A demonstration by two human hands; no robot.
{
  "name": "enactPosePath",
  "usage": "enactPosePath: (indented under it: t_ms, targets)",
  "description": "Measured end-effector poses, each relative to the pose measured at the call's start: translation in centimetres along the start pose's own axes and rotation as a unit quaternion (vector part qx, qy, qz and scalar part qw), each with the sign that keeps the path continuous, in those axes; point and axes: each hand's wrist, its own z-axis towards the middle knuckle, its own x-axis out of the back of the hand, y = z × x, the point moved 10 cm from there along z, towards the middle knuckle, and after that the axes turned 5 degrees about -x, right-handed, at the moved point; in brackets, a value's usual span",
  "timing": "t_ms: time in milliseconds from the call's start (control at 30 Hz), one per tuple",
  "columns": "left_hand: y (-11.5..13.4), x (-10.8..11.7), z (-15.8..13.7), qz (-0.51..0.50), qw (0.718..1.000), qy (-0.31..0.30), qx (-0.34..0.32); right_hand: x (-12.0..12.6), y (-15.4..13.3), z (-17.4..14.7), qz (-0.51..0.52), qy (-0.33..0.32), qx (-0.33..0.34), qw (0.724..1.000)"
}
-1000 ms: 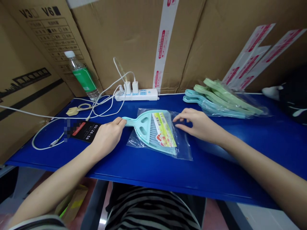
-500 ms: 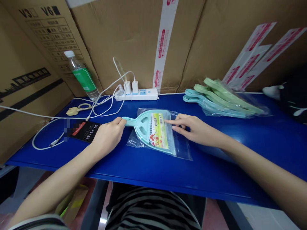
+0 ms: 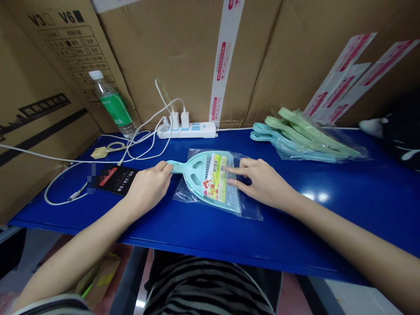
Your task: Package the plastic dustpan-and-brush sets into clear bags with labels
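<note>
A light-blue dustpan (image 3: pixel 194 164) lies flat on the blue table, partly inside a clear plastic bag (image 3: pixel 251 210). Bristles of a small brush (image 3: pixel 208 164) show in its pan, partly covered by a yellow-and-white label card (image 3: pixel 216 179). My left hand (image 3: pixel 149 186) is closed round the dustpan's handle, beside a phone (image 3: pixel 114 179) with a timer on its screen. At the wide end of the pan, my right hand (image 3: pixel 262 181) rests its outstretched forefinger and thumb on the card, apart from each other; its other fingers are curled.
Several bagged blue and green dustpans (image 3: pixel 302 135) lie stacked at the back right. A power strip (image 3: pixel 193 130) with chargers and loose white cables (image 3: pixel 144 157) sits behind. A water bottle (image 3: pixel 116 109) leans by the cardboard boxes (image 3: pixel 177 48). The table's front edge (image 3: pixel 203 258) is near me.
My right forefinger and thumb have moved left over the pan, and the label card has slid slightly left and tilted. My left hand has stayed on the handle.
</note>
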Motion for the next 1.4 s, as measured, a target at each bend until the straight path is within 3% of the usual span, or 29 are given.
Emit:
enactPosePath:
  t_ms: [233,500,700,800,900,967,1067,1133,1267,1400]
  targets:
    - [0.0,0.2,-0.1,0.0,1.0,0.009,-0.003,0.5,0.7,0.0,0.014,-0.014,-0.001,1.0]
    - [-0.1,0.0,0.0,0.0,1.0,-0.01,0.007,-1.1,2.9,-0.6,-0.097,-0.073,-0.01,0.993]
    - [-0.3,0.3,0.0,0.013,1.0,-0.001,0.012,-1.0,2.8,-0.7,-0.1,-0.063,0.001,0.993]
    - [0.0,0.9,0.0,0.016,0.999,0.033,-0.008,-0.4,3.2,-0.6,-0.097,-0.038,-0.016,0.994]
    - [0.9,2.4,-0.3,0.008,0.992,0.108,-0.059,0.9,4.1,-0.2,-0.07,0.046,-0.042,0.996]
    - [2.7,3.4,-0.9,-0.024,0.977,0.158,-0.143,1.3,4.5,0.1,-0.048,0.093,-0.044,0.994]
    - [6.3,3.8,-2.6,-0.079,0.932,0.176,-0.306,0.8,4.8,0.8,-0.012,0.105,-0.037,0.994]
    - [8.0,3.7,-3.6,-0.086,0.906,0.177,-0.376,0.3,4.9,1.3,0.008,0.091,-0.038,0.995]
    - [8.3,3.3,-3.7,-0.087,0.901,0.165,-0.392,0.3,4.7,1.5,0.016,0.044,-0.057,0.997]
    - [7.3,2.9,-3.0,-0.104,0.918,0.13,-0.359,-0.3,4.9,0.1,0.043,-0.087,-0.091,0.991]
